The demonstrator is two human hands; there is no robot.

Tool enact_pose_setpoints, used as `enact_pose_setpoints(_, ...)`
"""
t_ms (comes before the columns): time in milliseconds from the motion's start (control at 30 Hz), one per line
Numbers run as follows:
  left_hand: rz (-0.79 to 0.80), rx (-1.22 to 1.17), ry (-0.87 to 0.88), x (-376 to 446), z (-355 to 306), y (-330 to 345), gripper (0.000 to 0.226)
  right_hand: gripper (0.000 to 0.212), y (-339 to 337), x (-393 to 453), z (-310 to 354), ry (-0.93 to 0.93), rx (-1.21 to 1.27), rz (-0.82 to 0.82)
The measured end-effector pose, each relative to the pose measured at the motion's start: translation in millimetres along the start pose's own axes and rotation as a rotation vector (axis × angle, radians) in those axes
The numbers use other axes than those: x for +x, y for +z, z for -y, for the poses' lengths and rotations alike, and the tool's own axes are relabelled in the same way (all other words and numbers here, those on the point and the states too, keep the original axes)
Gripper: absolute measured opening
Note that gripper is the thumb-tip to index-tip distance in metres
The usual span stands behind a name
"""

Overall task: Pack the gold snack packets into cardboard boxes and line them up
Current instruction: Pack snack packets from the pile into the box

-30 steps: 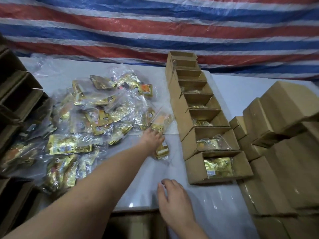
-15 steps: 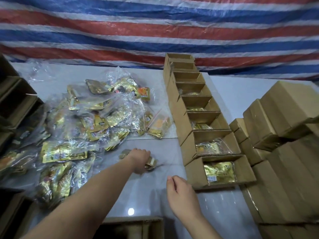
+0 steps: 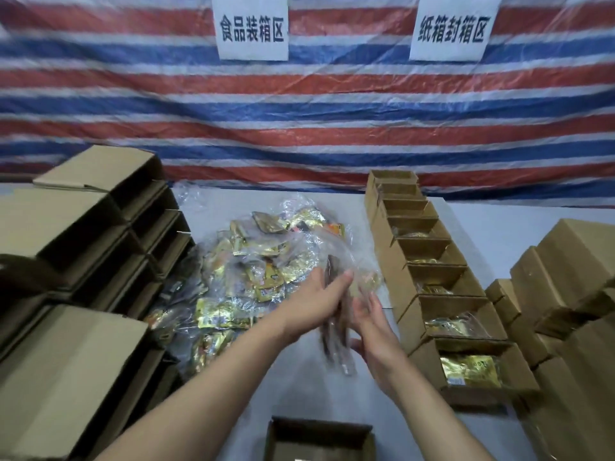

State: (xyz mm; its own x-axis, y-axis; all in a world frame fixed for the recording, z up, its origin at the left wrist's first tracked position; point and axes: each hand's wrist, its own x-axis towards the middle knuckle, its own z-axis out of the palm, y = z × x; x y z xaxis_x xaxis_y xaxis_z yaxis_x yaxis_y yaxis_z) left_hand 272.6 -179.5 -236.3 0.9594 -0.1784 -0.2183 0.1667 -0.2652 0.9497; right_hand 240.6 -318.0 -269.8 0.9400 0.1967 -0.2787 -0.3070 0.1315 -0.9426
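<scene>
Between my two hands stands a gold snack packet in a clear bag [image 3: 336,337], seen edge-on and blurred, raised above the white table. My left hand [image 3: 316,302] grips it from the left, and my right hand [image 3: 374,331] holds its right side with thumb and fingers. A heap of gold packets in clear bags [image 3: 253,277] lies behind my hands. To the right runs a line of open cardboard boxes [image 3: 392,261], the nearer ones with gold packets inside. An open box [image 3: 319,430] sits at the near edge below my hands.
Stacks of open cardboard boxes [image 3: 83,247] fill the left side. Closed cardboard boxes [image 3: 572,284] are piled on the right. A red, white and blue striped tarp [image 3: 299,128] with two white paper signs hangs behind the table.
My left hand has lifted the packet off the table and brought it toward me. My right hand has risen from the table to take its other side. The view has tilted upward.
</scene>
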Motion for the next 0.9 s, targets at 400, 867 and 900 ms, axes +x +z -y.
enact_pose_setpoints(400,0.091,0.045,-0.061,-71,-20,0,0.074,0.086,-4,-65,0,0.197,0.192,0.285)
enact_pose_setpoints(867,-0.022,0.234,-0.305,-134,216,16,0.022,0.025,-18,-71,-81,0.151,-0.827,0.603)
enact_pose_setpoints(900,-0.045,0.193,-0.300,-137,217,18,0.021,0.021,-17,-69,-88,0.164,-0.917,0.639)
